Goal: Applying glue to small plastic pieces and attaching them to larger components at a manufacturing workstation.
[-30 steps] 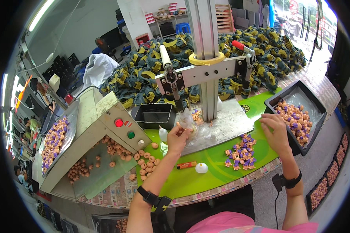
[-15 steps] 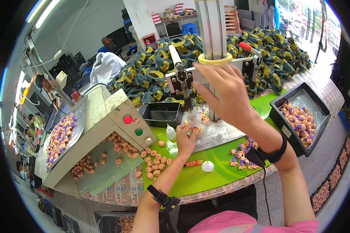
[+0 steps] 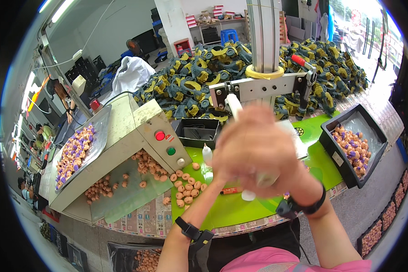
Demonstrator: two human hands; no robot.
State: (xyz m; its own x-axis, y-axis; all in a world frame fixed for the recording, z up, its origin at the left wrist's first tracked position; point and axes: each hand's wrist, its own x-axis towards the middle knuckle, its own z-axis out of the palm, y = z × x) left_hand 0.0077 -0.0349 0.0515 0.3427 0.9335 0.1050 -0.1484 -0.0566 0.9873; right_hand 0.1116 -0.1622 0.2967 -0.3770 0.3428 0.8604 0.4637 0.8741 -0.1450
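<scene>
Both hands are raised close to the camera and blurred by motion, pressed together over the middle of the green table top [image 3: 231, 209]. My right hand [image 3: 258, 147] is in front and covers most of my left hand [image 3: 222, 174], of which only the wrist and heel show. I cannot tell whether either holds something. A pale blurred shape [image 3: 267, 179] shows under the right palm. Behind the hands stands a metal press column [image 3: 263, 36] with a yellow ring [image 3: 264, 72] and a white-knobbed lever [image 3: 233, 102].
A grey hopper machine [image 3: 136, 136] with red and green buttons spills small orange parts [image 3: 186, 186] onto the table. A black bin [image 3: 337, 158] of orange and purple parts sits at the right. A white bottle [image 3: 207, 154], a red marker [image 3: 229, 191] and dark toy parts [image 3: 199, 77] lie behind.
My right hand rose from the purple parts at the right up toward the camera. My left hand left the press plate and joined it.
</scene>
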